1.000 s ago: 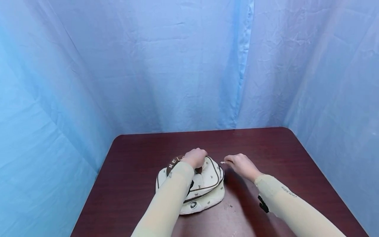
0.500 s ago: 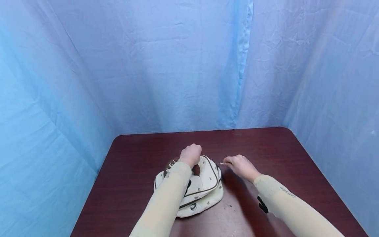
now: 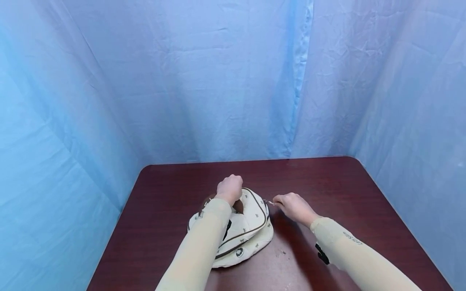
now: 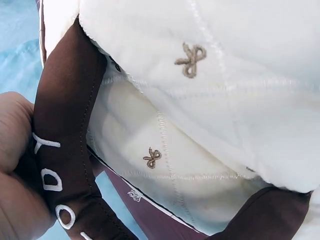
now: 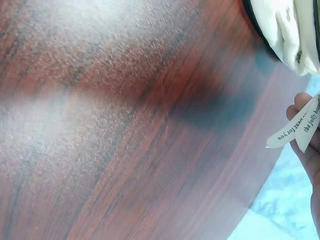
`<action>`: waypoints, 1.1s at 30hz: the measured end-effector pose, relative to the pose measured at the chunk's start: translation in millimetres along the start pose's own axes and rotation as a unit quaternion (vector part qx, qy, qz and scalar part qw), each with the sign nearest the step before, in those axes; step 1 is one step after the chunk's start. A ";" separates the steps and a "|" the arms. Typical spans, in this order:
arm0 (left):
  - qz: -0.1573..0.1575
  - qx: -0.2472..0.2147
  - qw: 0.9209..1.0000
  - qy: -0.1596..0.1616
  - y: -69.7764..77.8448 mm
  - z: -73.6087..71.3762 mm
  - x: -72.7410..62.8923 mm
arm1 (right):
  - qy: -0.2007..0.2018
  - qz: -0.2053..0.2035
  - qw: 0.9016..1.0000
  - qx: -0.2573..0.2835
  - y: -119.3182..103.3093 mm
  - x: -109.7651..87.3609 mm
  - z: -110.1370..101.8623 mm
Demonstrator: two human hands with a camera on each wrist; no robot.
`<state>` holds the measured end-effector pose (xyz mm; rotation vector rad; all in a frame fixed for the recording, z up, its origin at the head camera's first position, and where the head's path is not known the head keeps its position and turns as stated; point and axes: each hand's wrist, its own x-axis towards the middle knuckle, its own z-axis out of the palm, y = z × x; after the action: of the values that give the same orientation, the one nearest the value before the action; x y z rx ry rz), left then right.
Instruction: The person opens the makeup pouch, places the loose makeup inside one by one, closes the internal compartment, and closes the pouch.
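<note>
A cream quilted bag (image 3: 251,218) with brown piping and small embroidered bows lies on the table in the head view. My left hand (image 3: 230,189) grips its brown strap handle (image 4: 64,125), which bears white letters in the left wrist view. At the bag's right far corner, my right hand (image 3: 294,207) pinches a printed ribbon (image 5: 306,126), which reaches to the bag's edge by the zipper. In the right wrist view that ribbon's two loose ends stick out past the fingers. The left forearm hides part of the bag.
The dark red wooden table (image 3: 164,194) has rounded far corners. Pale blue curtains (image 3: 233,81) hang behind it and along both sides.
My left hand has moved left and slightly away with the handle, and the bag has shifted left and turned a little. My right hand has moved slightly left, still pinching the ribbon.
</note>
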<state>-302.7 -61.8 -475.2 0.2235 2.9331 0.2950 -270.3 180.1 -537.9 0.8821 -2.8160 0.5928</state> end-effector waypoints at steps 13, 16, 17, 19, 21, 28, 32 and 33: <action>-0.032 -0.007 0.999 0.005 -9.4 -4.7 3.3 | -0.002 -0.016 1.000 -0.008 -3.6 -2.1 -1.1; -0.043 -0.012 0.999 0.005 -11.5 -7.1 2.3 | -0.006 -0.016 1.000 -0.007 -3.8 -2.8 -0.6; -0.047 -0.014 0.999 0.005 -12.3 -7.4 2.0 | -0.007 -0.017 1.000 -0.007 -3.9 -3.0 -0.4; -0.053 -0.021 0.998 0.005 -14.1 -7.4 2.0 | -0.008 -0.021 1.000 -0.007 -3.3 -3.5 0.3; -0.058 -0.026 0.998 0.008 -15.7 -6.7 2.0 | -0.008 -0.023 1.000 -0.006 -3.2 -4.4 0.5; -0.083 -0.039 0.996 0.021 -20.8 -4.7 1.1 | -0.021 -0.021 1.000 0.006 -3.9 -8.6 3.4; -0.103 -0.042 0.993 0.026 -23.1 -5.0 0.5 | -0.029 -0.026 0.999 0.012 -4.7 -10.7 5.4; -0.108 -0.041 0.993 0.027 -23.2 -5.3 0.4 | -0.029 -0.027 0.999 0.013 -5.1 -11.1 5.5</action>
<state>-307.2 -85.3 -475.1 -0.1139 2.9562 0.3933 -258.4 179.9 -543.9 0.9934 -2.8316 0.6056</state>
